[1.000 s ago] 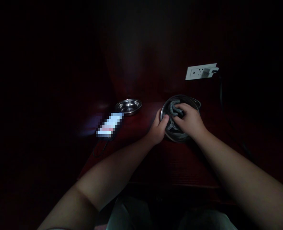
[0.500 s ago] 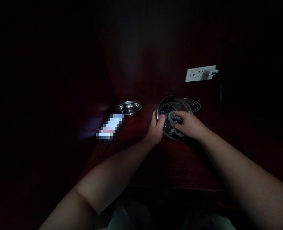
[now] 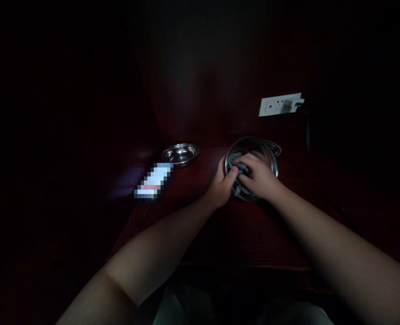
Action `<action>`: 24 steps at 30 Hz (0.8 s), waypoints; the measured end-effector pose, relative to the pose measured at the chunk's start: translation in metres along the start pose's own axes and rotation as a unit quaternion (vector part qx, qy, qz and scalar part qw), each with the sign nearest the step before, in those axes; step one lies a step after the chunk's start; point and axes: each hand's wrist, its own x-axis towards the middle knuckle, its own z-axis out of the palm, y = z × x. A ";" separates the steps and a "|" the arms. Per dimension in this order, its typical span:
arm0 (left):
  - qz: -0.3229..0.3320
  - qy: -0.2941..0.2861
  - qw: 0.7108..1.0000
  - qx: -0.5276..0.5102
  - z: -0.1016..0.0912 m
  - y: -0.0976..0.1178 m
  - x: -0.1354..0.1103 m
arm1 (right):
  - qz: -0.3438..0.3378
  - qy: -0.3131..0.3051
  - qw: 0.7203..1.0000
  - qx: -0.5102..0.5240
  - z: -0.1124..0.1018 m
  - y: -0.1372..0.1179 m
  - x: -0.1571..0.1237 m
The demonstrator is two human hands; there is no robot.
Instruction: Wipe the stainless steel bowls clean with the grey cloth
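A round steel plate is tilted up on the dark red table. My left hand grips its left rim, thumb over the edge. My right hand presses a grey patterned cloth against the plate's inner face, fingers closed on the cloth. Another steel dish lies just behind the held plate, mostly hidden.
A small steel bowl sits to the left. A lit phone with a cable lies near the table's left edge. A white wall socket with a plug and a dark cord is behind on the right. The room is very dark.
My right hand has moved the cloth around inside the plate, from its upper part to lower middle and back toward the upper left. The plate's tilt has shifted slightly in my left hand.
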 end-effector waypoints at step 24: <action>-0.006 0.046 0.999 0.012 -0.006 -0.004 0.001 | 0.023 -0.091 0.995 0.023 -0.001 0.012 -0.002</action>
